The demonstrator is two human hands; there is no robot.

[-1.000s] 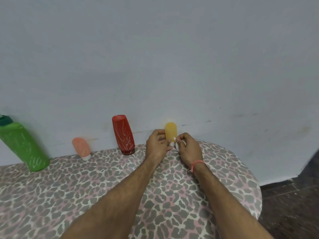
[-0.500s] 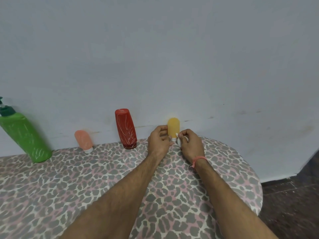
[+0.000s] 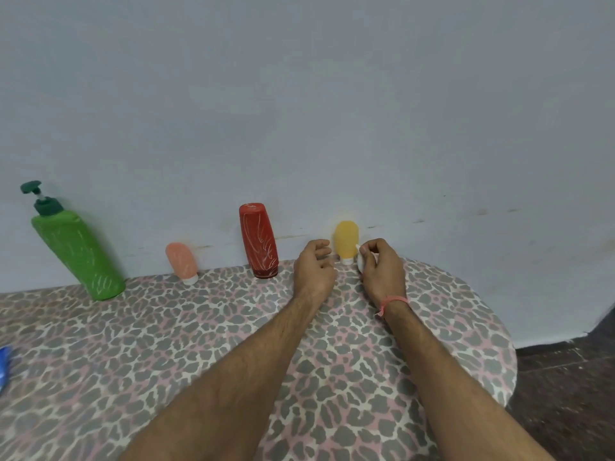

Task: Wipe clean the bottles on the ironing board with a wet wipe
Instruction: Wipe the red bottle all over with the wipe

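Four bottles stand in a row along the far edge of the ironing board (image 3: 166, 344), against a plain matte wall (image 3: 299, 94). The board's cover is soft cloth in a leopard print of grey and pink blotches, and its end at the right of the frame is rounded.

At centre right, the yellow bottle (image 3: 346, 239) is a small smooth tube with a rounded top, standing on its pale cap. The right hand (image 3: 382, 266) pinches a crumpled white wipe (image 3: 361, 261) in curled fingers and presses it to the bottle's lower right side. A thin pink thread circles that wrist. The left hand (image 3: 314, 264) sits just left of the yellow bottle with fingers loosely curled, holding nothing; whether it touches the bottle cannot be told.

Left of it stands the red bottle (image 3: 259, 241), taller and flattened, streaked with white scratch-like marks. Further left is the small peach bottle (image 3: 182, 261), rounded, on a white cap. At the left of the frame the large green bottle (image 3: 78, 257) has a dark green pump and similar white streaks. A blue object (image 3: 4, 364) is cut off by the left edge.
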